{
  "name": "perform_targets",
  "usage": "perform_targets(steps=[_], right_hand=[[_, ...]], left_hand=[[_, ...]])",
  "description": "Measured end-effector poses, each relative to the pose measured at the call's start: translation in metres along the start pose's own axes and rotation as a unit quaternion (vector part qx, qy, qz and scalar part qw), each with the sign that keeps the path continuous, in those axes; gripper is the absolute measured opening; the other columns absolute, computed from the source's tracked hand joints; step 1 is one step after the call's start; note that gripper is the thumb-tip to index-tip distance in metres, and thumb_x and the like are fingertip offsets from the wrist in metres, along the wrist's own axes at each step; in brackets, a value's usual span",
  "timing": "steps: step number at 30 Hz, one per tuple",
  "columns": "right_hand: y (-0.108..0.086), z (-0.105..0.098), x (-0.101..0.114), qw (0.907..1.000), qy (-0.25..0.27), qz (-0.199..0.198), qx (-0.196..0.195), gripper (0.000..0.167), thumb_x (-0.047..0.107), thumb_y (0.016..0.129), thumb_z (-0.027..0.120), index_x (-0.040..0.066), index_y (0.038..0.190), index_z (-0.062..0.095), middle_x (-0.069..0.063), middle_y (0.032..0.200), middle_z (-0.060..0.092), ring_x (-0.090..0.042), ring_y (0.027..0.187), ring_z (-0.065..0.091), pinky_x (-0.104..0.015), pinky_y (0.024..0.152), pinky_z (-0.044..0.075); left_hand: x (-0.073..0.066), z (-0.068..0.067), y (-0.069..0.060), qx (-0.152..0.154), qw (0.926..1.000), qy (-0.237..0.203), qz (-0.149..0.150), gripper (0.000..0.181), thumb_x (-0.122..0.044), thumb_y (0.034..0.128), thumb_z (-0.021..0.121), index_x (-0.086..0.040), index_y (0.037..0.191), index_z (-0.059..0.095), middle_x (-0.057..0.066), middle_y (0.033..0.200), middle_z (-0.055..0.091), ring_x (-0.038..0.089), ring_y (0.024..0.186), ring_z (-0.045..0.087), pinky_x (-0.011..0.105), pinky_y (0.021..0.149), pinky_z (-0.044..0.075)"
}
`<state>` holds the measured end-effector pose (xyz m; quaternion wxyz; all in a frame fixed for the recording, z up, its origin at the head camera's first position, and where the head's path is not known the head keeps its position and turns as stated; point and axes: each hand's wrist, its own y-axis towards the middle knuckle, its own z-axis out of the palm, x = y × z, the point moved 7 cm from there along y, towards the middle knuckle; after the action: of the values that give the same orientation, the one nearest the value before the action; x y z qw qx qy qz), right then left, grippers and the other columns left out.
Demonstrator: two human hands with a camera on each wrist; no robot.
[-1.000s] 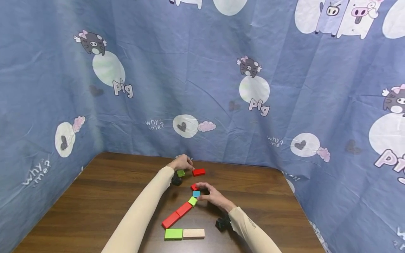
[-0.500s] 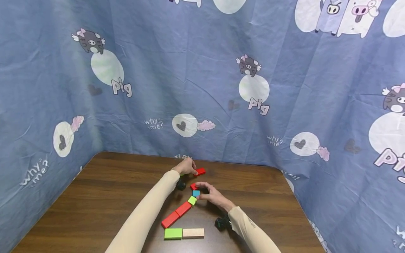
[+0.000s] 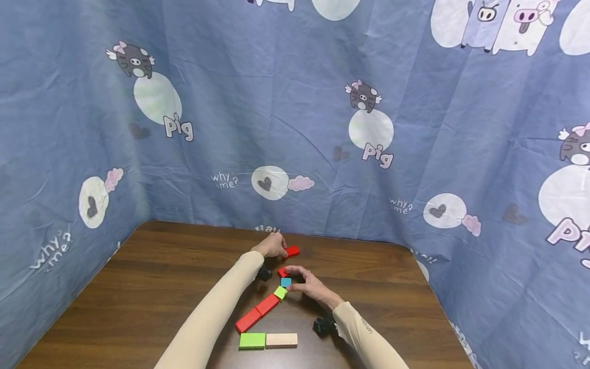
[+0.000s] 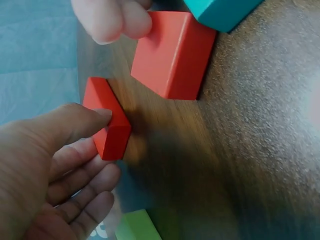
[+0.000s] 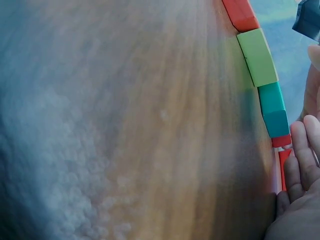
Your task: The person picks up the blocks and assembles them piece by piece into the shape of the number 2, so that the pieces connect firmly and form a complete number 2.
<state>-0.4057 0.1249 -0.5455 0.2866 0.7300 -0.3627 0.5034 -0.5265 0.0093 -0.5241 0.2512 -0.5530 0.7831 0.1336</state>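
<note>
At the far side of the table, my left hand (image 3: 273,245) pinches the near end of a red block (image 4: 107,117), thumb on its face and fingers behind. The block rests on the table. My right hand (image 3: 313,286) is beside the middle of a bent row, its fingertips at a small red block (image 4: 167,52) and its thumb close to the green and blue ones. Touching that red block is a blue block (image 3: 286,282), followed by a light green block (image 3: 280,293). Two long red blocks (image 3: 257,313) continue the row toward me.
Nearer me, a green block (image 3: 252,341) and a pale wooden block (image 3: 281,340) lie end to end. Another green block (image 4: 138,226) sits by my left hand. A patterned blue cloth (image 3: 295,128) hangs behind the wooden table (image 3: 387,302).
My left hand has moved right and slightly toward me, from above the small green block to the far red block, and now grips its end. My right hand stays in place.
</note>
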Motion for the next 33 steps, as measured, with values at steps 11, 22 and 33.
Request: perform_targets(steps=[11, 22, 33], right_hand=[[-0.007, 0.001, 0.015, 1.0000, 0.005, -0.005, 0.003, 0.056, 0.000, 0.086, 0.063, -0.010, 0.136, 0.041, -0.029, 0.140, 0.044, -0.044, 0.131, 0.036, -0.058, 0.109, 0.022], [-0.006, 0.001, 0.015, 0.9999, 0.001, -0.001, 0.011, 0.057, 0.002, 0.087, 0.064, -0.009, 0.138, 0.039, -0.028, 0.141, 0.044, -0.043, 0.133, 0.036, -0.058, 0.110, 0.021], [-0.006, 0.002, 0.018, 0.9998, -0.014, -0.012, 0.009, 0.055, 0.001, 0.087, 0.063, -0.010, 0.136, 0.040, -0.030, 0.139, 0.045, -0.045, 0.131, 0.038, -0.055, 0.108, 0.027]], left_hand=[[0.006, 0.002, -0.004, 0.009, 0.9996, 0.014, 0.024, 0.023, -0.014, 0.0785, 0.078, -0.003, 0.098, 0.071, 0.004, 0.091, 0.070, 0.012, 0.074, 0.061, 0.030, 0.073, 0.051], [0.013, -0.001, -0.019, -0.015, 0.9988, 0.016, 0.044, 0.020, -0.016, 0.0784, 0.078, -0.005, 0.095, 0.073, 0.002, 0.087, 0.070, 0.012, 0.078, 0.059, 0.032, 0.077, 0.051], [0.025, -0.001, -0.032, -0.006, 0.9987, -0.021, 0.046, 0.020, -0.013, 0.0808, 0.075, -0.003, 0.097, 0.071, 0.000, 0.066, 0.065, 0.009, 0.056, 0.058, 0.025, 0.066, 0.049]])
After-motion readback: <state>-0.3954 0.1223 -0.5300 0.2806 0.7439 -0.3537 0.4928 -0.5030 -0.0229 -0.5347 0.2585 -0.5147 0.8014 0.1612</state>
